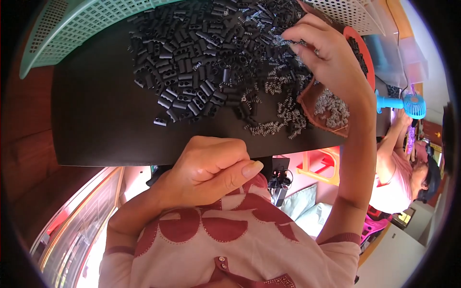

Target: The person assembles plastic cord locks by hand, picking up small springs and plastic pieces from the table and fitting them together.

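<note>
My left hand [211, 165] is closed in a fist at the table's near edge, thumb laid over the curled fingers; whatever is inside stays hidden. At the far right, my right hand [329, 55] reaches over the pile, thumb and forefinger bent close together at a cluster of small metal springs [278, 41]. Whether a spring sits between those fingertips is too small to tell. Many short black plastic pieces [185, 67] with holes lie heaped left of it. More loose springs [288, 115] are strewn below the right hand, beside a brown, cloth-like holder [307, 99] full of springs.
The dark table [96, 115] carries the heap. A green plastic basket [96, 26] stands at the far left, a pale perforated basket [353, 12] at the far right. Right of my hand are a red-rimmed tray [369, 67] and a blue fan [414, 105]. Another person [398, 177] sits at right.
</note>
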A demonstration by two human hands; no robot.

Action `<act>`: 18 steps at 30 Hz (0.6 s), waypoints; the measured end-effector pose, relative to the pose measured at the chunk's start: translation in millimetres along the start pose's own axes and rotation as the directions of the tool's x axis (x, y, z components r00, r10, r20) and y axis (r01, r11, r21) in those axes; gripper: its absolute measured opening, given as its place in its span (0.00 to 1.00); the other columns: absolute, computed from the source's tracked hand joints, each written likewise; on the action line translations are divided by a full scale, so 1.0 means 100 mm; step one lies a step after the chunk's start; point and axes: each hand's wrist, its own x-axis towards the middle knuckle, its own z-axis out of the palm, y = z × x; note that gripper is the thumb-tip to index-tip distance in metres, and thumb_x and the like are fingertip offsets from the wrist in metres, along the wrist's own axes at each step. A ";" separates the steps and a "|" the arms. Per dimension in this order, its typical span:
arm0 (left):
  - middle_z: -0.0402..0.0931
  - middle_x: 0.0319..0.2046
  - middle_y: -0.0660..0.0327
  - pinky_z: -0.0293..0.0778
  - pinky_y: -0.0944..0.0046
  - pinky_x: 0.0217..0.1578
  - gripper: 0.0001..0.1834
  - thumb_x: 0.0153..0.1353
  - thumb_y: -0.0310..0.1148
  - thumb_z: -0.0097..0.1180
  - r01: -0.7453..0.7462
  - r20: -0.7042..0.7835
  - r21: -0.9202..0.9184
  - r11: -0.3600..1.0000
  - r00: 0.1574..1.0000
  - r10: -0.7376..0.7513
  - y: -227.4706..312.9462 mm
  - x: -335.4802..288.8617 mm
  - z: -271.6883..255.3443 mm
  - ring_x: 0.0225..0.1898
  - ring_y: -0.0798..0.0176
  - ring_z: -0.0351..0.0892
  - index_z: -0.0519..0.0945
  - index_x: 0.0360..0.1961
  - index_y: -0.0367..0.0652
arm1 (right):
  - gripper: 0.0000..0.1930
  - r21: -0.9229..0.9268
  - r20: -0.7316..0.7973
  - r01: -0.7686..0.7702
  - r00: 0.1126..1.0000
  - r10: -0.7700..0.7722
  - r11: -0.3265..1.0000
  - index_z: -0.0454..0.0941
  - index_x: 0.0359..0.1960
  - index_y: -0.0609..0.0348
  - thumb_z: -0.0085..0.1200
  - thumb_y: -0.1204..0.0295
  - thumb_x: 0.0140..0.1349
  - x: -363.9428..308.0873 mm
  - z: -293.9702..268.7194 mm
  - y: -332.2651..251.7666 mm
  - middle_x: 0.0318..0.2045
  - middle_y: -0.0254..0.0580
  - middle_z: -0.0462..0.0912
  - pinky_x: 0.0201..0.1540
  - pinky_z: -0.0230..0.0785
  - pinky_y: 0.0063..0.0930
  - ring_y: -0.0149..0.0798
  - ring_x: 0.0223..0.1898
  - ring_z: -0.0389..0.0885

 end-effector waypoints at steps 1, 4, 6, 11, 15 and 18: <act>0.64 0.14 0.59 0.58 0.62 0.17 0.13 0.61 0.26 0.56 0.015 0.000 -0.029 0.999 1.000 -0.015 0.01 0.00 0.00 0.14 0.61 0.65 0.71 0.20 0.35 | 0.11 0.028 0.020 -0.003 1.000 0.002 1.000 0.75 0.41 0.62 0.54 0.83 0.56 0.00 0.02 -0.04 0.32 0.38 0.70 0.33 0.64 0.26 0.36 0.31 0.71; 0.66 0.14 0.59 0.60 0.62 0.17 0.13 0.61 0.26 0.56 0.036 0.008 -0.039 0.999 0.999 -0.036 0.01 0.02 -0.02 0.15 0.60 0.67 0.71 0.20 0.35 | 0.11 0.014 0.056 -0.010 0.998 0.009 1.000 0.75 0.41 0.62 0.54 0.82 0.55 0.03 0.04 -0.11 0.31 0.39 0.70 0.33 0.64 0.27 0.39 0.31 0.72; 0.66 0.14 0.59 0.60 0.62 0.17 0.13 0.61 0.26 0.56 0.040 0.015 -0.022 0.999 0.999 -0.040 0.01 0.02 -0.03 0.15 0.60 0.67 0.72 0.20 0.35 | 0.11 -0.030 0.071 -0.011 0.997 0.013 0.999 0.75 0.41 0.62 0.54 0.82 0.55 0.02 0.05 -0.12 0.32 0.40 0.71 0.34 0.65 0.28 0.40 0.31 0.72; 0.67 0.14 0.59 0.61 0.62 0.17 0.13 0.61 0.26 0.56 0.060 0.025 -0.026 0.998 0.998 -0.059 0.04 0.02 -0.05 0.15 0.60 0.68 0.72 0.20 0.35 | 0.07 -0.089 0.014 -0.028 0.999 0.029 0.996 0.76 0.35 0.59 0.51 0.79 0.54 -0.03 0.03 -0.10 0.31 0.44 0.72 0.33 0.67 0.41 0.52 0.32 0.75; 0.65 0.14 0.59 0.60 0.62 0.17 0.14 0.62 0.26 0.55 0.025 0.003 -0.037 0.999 1.000 -0.025 0.00 0.00 -0.02 0.15 0.60 0.66 0.71 0.20 0.36 | 0.07 0.064 0.016 -0.085 0.996 0.084 0.994 0.75 0.37 0.60 0.52 0.79 0.56 0.02 0.00 -0.11 0.32 0.46 0.73 0.34 0.67 0.40 0.51 0.32 0.75; 0.63 0.14 0.59 0.59 0.62 0.17 0.14 0.63 0.26 0.55 0.037 0.030 -0.016 0.999 0.999 -0.037 0.00 0.00 -0.04 0.14 0.60 0.64 0.70 0.19 0.36 | 0.09 0.027 -0.160 0.040 0.986 -0.036 0.999 0.76 0.40 0.63 0.51 0.79 0.58 0.33 -0.09 0.10 0.33 0.48 0.76 0.38 0.69 0.39 0.51 0.34 0.77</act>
